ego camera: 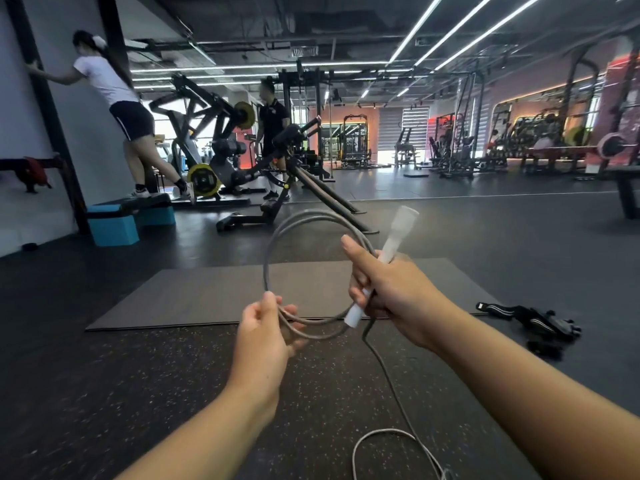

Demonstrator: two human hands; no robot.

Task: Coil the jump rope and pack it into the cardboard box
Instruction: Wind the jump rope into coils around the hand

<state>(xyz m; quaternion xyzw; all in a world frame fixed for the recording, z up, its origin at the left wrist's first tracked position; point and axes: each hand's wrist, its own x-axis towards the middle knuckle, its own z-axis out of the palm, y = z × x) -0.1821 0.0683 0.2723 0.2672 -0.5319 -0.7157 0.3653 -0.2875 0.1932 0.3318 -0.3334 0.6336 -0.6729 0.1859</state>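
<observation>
Pinching the round grey cord loop point(277, 244), the left hand point(265, 336) faces the right hand point(391, 289), closed around the smooth white handle point(389, 254).

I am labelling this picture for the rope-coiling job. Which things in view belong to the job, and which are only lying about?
Belong to the job:
- grey rope, partly coiled
- white handle
- right hand, gripping handle and coil
- left hand, pinching the loops

Only lying about:
- dark floor mat
- black straps
- blue step platform

No cardboard box in view.
</observation>
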